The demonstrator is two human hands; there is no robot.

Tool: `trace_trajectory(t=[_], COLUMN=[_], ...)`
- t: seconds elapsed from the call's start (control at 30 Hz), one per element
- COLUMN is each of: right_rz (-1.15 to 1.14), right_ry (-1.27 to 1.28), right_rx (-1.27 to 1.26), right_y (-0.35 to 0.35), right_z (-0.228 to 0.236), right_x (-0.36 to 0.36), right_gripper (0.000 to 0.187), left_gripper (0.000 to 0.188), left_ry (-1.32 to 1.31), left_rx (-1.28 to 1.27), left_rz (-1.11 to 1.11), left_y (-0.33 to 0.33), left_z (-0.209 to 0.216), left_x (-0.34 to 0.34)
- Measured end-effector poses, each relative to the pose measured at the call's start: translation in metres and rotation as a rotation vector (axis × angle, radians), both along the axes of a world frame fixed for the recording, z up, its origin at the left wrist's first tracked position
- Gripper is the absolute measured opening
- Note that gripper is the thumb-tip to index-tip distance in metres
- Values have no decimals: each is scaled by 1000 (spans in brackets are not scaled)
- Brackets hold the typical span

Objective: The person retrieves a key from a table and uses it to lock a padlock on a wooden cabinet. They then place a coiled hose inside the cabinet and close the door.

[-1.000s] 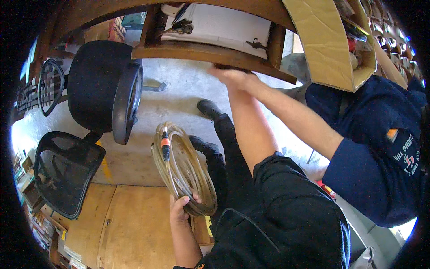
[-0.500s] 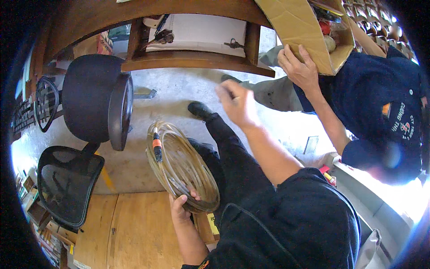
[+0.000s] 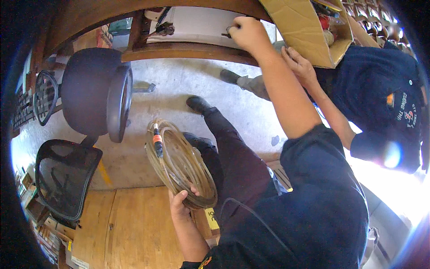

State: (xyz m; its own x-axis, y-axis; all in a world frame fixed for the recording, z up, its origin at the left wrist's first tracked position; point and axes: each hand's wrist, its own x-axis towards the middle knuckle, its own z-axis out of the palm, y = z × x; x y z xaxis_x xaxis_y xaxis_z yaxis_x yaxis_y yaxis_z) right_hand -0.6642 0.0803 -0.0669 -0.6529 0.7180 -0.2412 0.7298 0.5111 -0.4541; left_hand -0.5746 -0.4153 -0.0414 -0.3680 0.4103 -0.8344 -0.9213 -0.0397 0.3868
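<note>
- Left hand (image 3: 180,204) clamps the coiled hose (image 3: 178,172) at six o'clock; its one-sided grip could let loops sag.
- Right hand (image 3: 251,36), one o'clock, meets a key (image 3: 225,35); cannot tell whether clamped.

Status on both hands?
Left hand gripping coiled hose. Right hand at keys over open drawer, grip unclear. Co-worker's hand close by, near cardboard box.

A brown wooden desk (image 3: 85,22) curves along the top, with a black chair (image 3: 87,94), its back in mesh, below it at left. The pale grey floor (image 3: 161,98) bears a yellow stripe (image 3: 105,172) near a wood panel (image 3: 134,224). Glaring white light (image 3: 410,193) floods the right side, and cluttered shelves (image 3: 42,233) line the lower-left rim.
</note>
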Motion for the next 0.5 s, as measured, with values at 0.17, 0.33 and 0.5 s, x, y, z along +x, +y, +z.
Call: trace_trajectory(t=[0.17,0.33,0.5], right_rz=[-246,-205,-76], right_ry=[931,1121,1196], right_rx=[-1361,-1632,-1786], right_y=[-24,-45,-69], right_z=[32,52,46], right_x=[37,76,97], right_gripper=[17,28,20], left_gripper=[53,61,59], left_ry=[1,-11,124], left_rx=[18,12,31], left_rz=[36,46,-56], left_y=[-1,4,19], left_z=[0,7,38], left_x=[5,7,2])
